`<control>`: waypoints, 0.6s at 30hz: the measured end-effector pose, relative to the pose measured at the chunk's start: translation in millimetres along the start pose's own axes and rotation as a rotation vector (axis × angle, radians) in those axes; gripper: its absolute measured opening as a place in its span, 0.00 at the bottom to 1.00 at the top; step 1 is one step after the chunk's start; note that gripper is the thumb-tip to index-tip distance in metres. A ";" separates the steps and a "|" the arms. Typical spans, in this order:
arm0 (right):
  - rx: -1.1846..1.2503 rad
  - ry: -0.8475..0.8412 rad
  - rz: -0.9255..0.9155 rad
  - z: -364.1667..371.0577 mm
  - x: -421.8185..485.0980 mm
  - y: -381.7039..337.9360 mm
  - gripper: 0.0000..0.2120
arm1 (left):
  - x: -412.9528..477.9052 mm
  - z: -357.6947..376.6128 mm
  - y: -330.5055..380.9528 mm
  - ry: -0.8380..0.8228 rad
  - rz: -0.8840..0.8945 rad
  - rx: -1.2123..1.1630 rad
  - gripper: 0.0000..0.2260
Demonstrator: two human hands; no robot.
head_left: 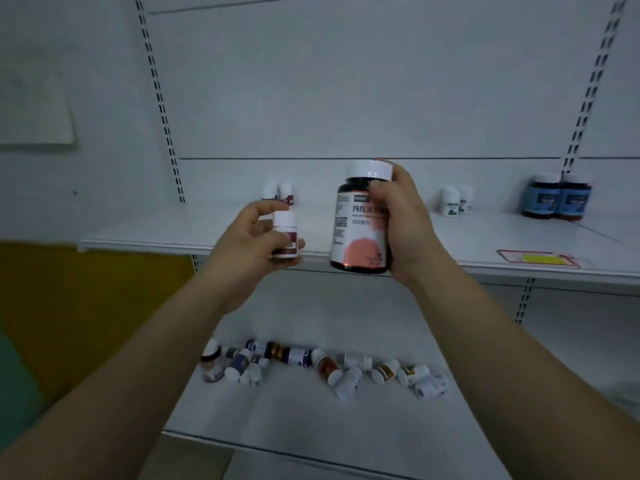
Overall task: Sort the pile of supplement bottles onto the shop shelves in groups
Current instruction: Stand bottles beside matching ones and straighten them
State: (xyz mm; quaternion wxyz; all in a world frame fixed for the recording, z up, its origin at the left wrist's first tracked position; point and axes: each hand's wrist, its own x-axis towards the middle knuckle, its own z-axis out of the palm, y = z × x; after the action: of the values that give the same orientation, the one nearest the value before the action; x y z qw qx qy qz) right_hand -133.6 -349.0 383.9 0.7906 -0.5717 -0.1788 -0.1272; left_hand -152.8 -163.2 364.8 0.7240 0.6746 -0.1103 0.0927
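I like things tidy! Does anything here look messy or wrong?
Yes. On the lower shelf, a pile of bottles lies tipped on their sides. On the upper shelf, the other bottles stand upright in pairs.

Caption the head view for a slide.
Left hand holds a small white bottle, right hand a large dark bottle above the pile.

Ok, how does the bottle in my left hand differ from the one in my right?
Size: the small bottle in the left hand is much smaller than the large bottle in the right hand. Body: the small bottle is white, the large bottle dark. Both have white caps.
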 end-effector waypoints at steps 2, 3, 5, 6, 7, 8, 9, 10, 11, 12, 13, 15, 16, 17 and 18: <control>-0.041 0.046 -0.031 25.1 22.4 13.7 0.19 | 32.4 -35.2 -0.5 0.008 0.031 0.217 0.14; -0.098 0.075 -0.049 37.0 32.4 21.4 0.20 | 49.1 -51.3 -1.3 0.000 0.041 0.337 0.14; -0.240 0.116 -0.083 59.4 49.9 36.0 0.23 | 81.9 -77.9 -3.9 -0.029 0.035 0.547 0.14; -0.292 0.128 -0.093 66.9 56.1 41.7 0.25 | 95.8 -85.7 -6.5 -0.042 0.027 0.625 0.14; -0.326 0.138 -0.098 75.4 63.5 48.9 0.26 | 110.9 -94.3 -10.2 -0.059 0.019 0.681 0.15; -0.354 0.148 -0.100 80.9 69.0 55.4 0.27 | 123.9 -99.6 -14.1 -0.083 0.015 0.718 0.17; -0.380 0.159 -0.101 85.3 74.1 61.3 0.28 | 136.4 -104.0 -18.4 -0.112 0.014 0.747 0.18; -0.405 0.175 -0.102 89.1 79.1 67.6 0.29 | 148.3 -107.7 -22.5 -0.145 0.019 0.772 0.19; -0.427 0.193 -0.103 91.4 83.9 73.3 0.30 | 158.9 -109.5 -26.3 -0.176 0.033 0.801 0.20; -0.447 0.207 -0.105 93.0 87.6 77.9 0.30 | 168.9 -110.7 -30.1 -0.203 0.058 0.838 0.19; -0.467 0.213 -0.106 94.1 90.7 81.7 0.30 | 178.0 -110.6 -33.2 -0.225 0.090 0.880 0.19; -0.520 0.216 -0.103 94.6 94.6 87.2 0.30 | 194.2 -109.2 -38.9 -0.256 0.160 0.964 0.18; -0.540 0.217 -0.100 93.7 96.4 89.7 0.30 | 201.4 -107.6 -41.9 -0.267 0.193 1.003 0.18; -0.550 0.215 -0.097 92.5 98.1 92.1 0.30 | 208.3 -105.7 -44.7 -0.272 0.226 1.045 0.18; -0.554 0.211 -0.092 91.5 99.0 94.1 0.29 | 215.2 -103.5 -47.5 -0.269 0.264 1.087 0.18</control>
State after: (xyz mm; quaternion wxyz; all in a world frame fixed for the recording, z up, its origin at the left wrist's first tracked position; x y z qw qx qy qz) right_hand -18.5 -232.2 371.3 0.6120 -0.7407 -0.0800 -0.2655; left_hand 70.6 -66.6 373.9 0.2351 0.9361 -0.2214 0.1390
